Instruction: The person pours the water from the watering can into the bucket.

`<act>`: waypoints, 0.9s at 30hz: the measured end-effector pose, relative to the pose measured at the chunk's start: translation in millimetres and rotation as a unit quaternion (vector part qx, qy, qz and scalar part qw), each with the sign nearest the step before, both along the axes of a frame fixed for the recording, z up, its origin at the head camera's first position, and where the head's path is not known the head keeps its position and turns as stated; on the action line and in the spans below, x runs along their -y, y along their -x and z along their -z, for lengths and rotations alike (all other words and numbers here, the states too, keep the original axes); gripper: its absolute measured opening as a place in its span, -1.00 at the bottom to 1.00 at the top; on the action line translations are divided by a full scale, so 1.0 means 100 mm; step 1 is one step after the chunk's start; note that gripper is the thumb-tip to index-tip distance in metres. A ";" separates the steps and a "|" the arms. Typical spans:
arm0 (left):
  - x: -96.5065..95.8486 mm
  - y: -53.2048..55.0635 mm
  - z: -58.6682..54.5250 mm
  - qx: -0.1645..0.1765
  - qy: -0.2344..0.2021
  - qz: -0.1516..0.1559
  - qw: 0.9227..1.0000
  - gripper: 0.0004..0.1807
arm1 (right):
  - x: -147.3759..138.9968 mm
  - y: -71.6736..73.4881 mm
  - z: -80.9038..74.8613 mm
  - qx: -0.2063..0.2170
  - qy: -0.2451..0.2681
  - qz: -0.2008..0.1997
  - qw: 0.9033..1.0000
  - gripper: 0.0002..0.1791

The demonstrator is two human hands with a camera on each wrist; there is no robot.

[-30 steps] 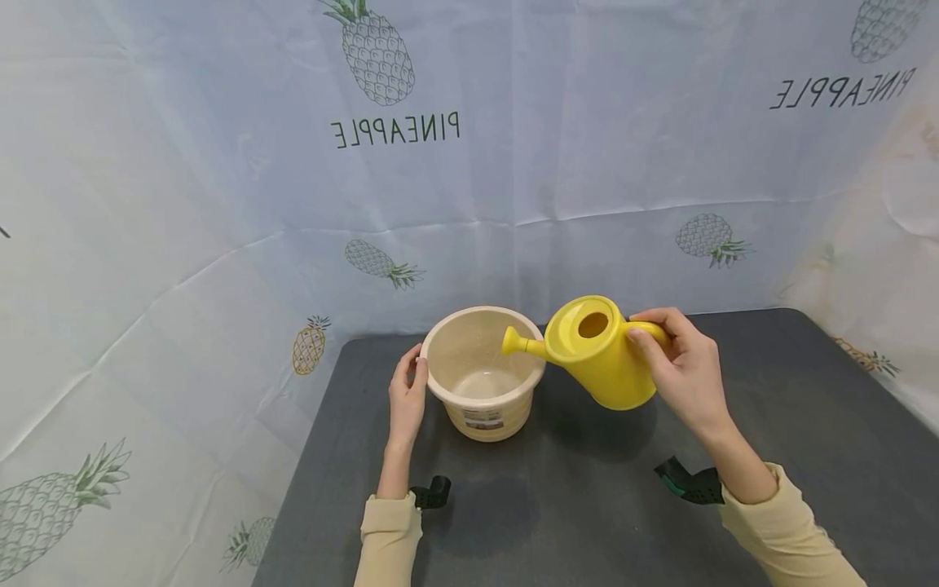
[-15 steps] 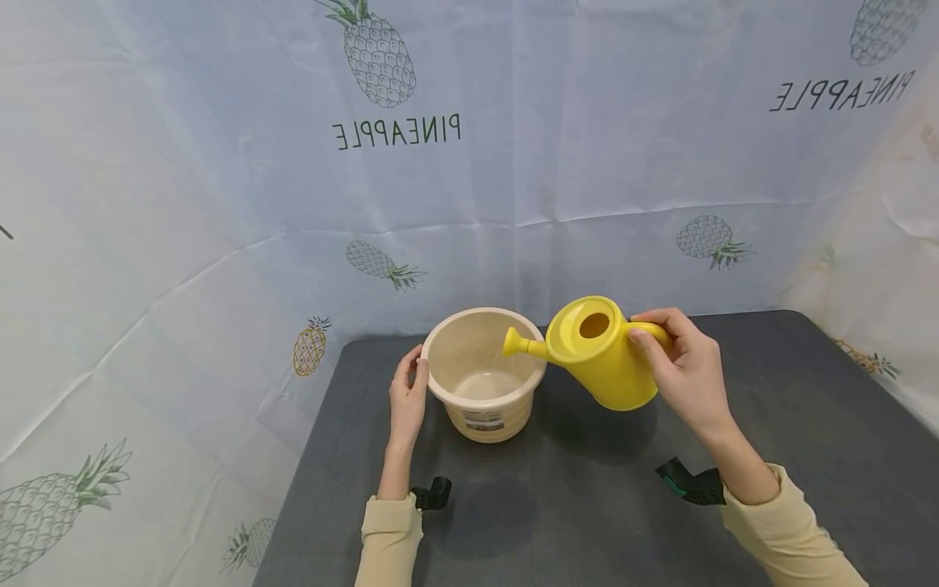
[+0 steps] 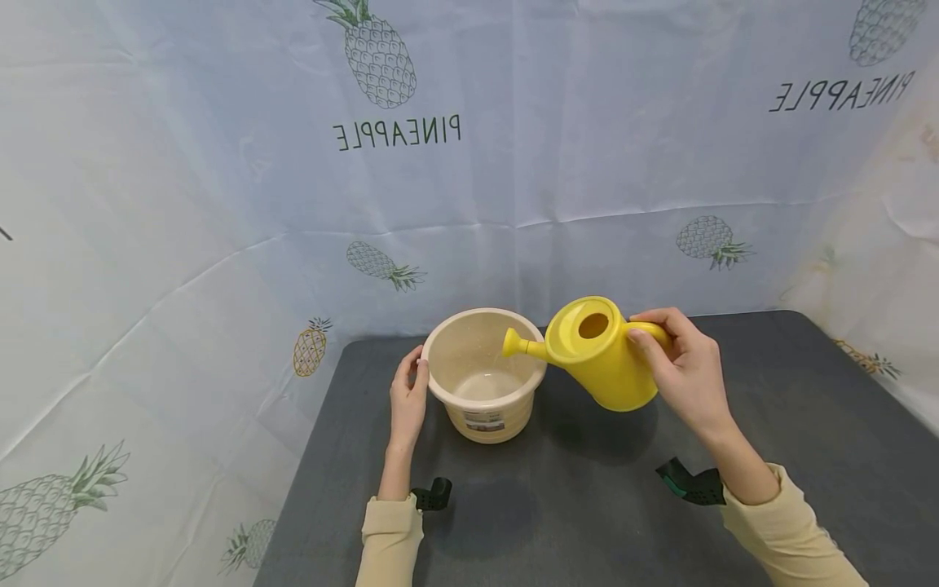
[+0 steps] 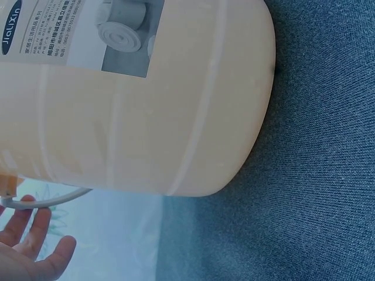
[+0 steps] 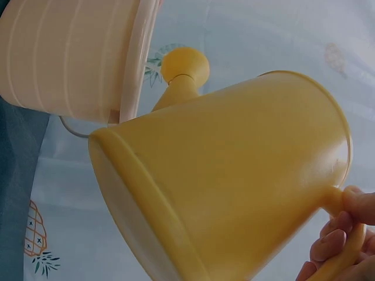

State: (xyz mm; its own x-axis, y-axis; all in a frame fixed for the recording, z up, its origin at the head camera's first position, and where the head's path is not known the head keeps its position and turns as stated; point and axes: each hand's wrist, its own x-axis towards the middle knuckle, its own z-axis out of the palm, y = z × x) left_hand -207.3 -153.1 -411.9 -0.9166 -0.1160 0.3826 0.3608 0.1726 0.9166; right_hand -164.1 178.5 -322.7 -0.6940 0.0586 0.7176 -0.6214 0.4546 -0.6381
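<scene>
In the head view a cream bucket (image 3: 485,420) stands upright on the dark table, a printed label (image 4: 76,35) on its wall. My left hand (image 3: 407,399) holds it at the left rim, thumb against the edge. Its fingertips are by the thin wire handle (image 4: 55,201) in the left wrist view. My right hand (image 3: 689,367) grips the handle of a yellow watering can (image 5: 234,170), lifted above the table and tilted left. The can's round spout head (image 3: 511,342) hangs over the bucket opening, with faint thin streaks of water beneath it. The bucket's inner floor (image 3: 484,385) looks pale and shiny.
The dark table (image 3: 587,522) runs around the bucket and toward me. Behind it and along the sides hangs a white curtain (image 3: 587,163) with pineapple prints. Dark wrist mounts (image 3: 433,494) sit at both sleeves.
</scene>
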 end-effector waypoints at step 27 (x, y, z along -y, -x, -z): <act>0.00 0.00 0.01 0.005 -0.003 0.002 1.000 -0.58 | 0.00 -0.01 -0.01 0.000 -0.005 -0.002 1.000 -0.77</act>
